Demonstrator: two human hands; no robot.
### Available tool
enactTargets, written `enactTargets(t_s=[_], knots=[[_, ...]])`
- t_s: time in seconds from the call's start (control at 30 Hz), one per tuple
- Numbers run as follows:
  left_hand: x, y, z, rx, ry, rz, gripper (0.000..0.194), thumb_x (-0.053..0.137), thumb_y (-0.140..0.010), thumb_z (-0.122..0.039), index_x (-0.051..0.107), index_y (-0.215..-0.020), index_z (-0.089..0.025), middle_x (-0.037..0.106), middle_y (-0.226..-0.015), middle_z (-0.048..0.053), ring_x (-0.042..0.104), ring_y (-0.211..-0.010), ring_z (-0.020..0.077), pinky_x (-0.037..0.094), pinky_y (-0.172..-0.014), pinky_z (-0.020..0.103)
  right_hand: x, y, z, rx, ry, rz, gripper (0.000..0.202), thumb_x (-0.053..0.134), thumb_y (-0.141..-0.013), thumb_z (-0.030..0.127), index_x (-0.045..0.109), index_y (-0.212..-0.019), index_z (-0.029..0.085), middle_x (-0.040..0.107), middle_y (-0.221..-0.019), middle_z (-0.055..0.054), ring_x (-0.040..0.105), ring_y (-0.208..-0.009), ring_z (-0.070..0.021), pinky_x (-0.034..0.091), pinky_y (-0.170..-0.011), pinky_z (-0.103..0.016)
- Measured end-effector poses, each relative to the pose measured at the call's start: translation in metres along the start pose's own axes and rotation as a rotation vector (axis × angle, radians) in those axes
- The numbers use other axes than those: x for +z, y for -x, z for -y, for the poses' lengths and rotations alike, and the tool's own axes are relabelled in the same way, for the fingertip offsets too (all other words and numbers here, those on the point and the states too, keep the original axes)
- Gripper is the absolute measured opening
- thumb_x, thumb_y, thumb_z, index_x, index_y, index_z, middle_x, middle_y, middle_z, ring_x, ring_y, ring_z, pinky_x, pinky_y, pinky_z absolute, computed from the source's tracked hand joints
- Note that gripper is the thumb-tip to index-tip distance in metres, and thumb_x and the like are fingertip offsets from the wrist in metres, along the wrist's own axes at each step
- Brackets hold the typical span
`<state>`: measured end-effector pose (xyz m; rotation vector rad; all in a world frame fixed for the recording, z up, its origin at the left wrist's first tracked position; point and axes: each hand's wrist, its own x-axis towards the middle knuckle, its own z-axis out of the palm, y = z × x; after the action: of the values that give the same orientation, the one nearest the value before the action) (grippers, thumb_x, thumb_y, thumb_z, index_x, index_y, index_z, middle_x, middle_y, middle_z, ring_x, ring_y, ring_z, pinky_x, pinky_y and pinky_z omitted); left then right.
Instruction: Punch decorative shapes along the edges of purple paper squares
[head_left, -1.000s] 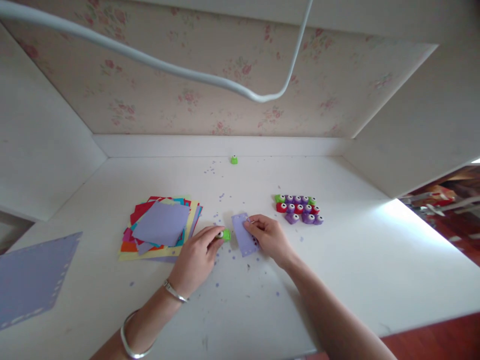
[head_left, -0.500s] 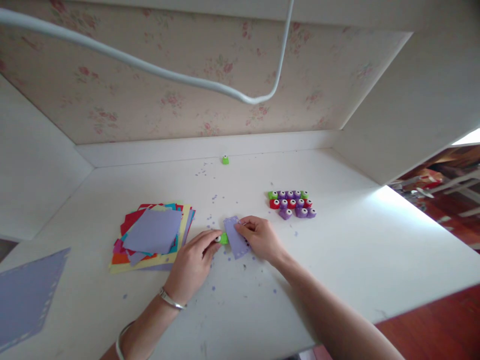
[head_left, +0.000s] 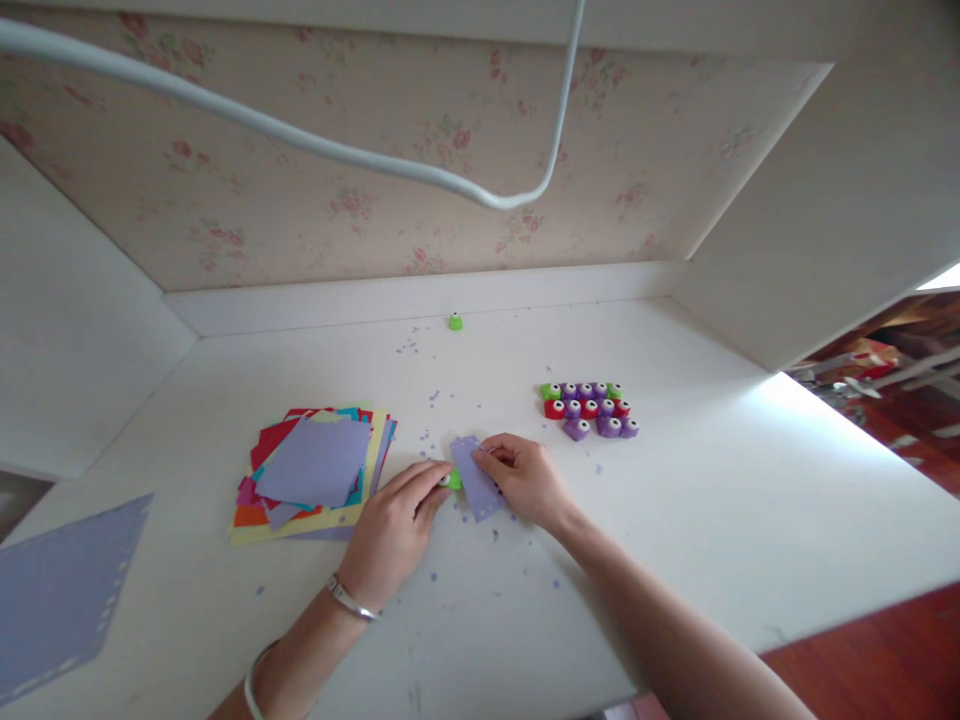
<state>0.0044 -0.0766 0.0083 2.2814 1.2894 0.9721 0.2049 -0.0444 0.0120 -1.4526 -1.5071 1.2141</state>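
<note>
Card: the small purple card (head_left: 476, 487) lies between the two hands, just above or on the tabletop (head_left: 712, 470); which, I cannot tell. Pale marks like holes run along its short ends. It looks like thin paper: nearly weightless, likely to bend, and apt to tear where the holes weaken it. Best held by a plain stretch of edge, clear of the marks.
Punch: the green punch (head_left: 454, 480) meets the card's left edge; whether the card sits inside it is hidden. It looks like hard, smooth plastic, light and a little slippery, so a grip across its body should suit it.
Left hand: the left hand (head_left: 396, 522) has its fingers closed around the punch by the white eye-like end, thumb opposite.
Right hand: the right hand (head_left: 529, 482) pinches the card near its upper right, fingers and thumb together, little gap between.
Bits: small purple bits (head_left: 433, 577) are scattered around the hands; being so light, they could easily stray.
Stack: coloured paper (head_left: 319, 460) lies left of the hands, purple uppermost, edges uneven.
Row punches: green, purple and red ones (head_left: 587, 409) stand grouped at right.
Sheet: a larger purple sheet (head_left: 71, 595) lies far left, edges marked.
Far punch: another green one (head_left: 456, 323) stands near the back.
</note>
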Motion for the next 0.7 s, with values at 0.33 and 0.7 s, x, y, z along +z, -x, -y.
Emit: enactTargets(t_s=[0.33, 0.7], knots=[[0.0022, 0.0009, -0.0001, 0.039, -0.070, -0.034, 0.025, 0.054, -0.094, -0.019, 0.062, -0.117, -0.019, 0.068, -0.110, 0.008, 0.064, -0.102, 0.0203, 0.053, -0.093, 0.037, 0.0023, 0.0017, 0.0010, -0.061, 0.172, 0.050, 0.025, 0.054, -0.088, 0.040, 0.067, -0.082, 0.019, 0.060, -0.060, 0.003, 0.044, -0.050, -0.0096, 0.028, -0.045, -0.022], [0.0033, -0.0011, 0.0011, 0.022, -0.082, -0.081, 0.022, 0.058, -0.092, -0.021, 0.062, -0.113, -0.019, 0.070, -0.103, 0.007, 0.066, -0.097, 0.0208, 0.056, -0.088, 0.036, 0.0021, 0.0022, -0.0009, -0.124, 0.213, 0.051, 0.019, 0.055, -0.087, 0.031, 0.070, -0.089, 0.020, 0.066, -0.068, 0.001, 0.054, -0.058, -0.0119, 0.037, -0.052, -0.022]])
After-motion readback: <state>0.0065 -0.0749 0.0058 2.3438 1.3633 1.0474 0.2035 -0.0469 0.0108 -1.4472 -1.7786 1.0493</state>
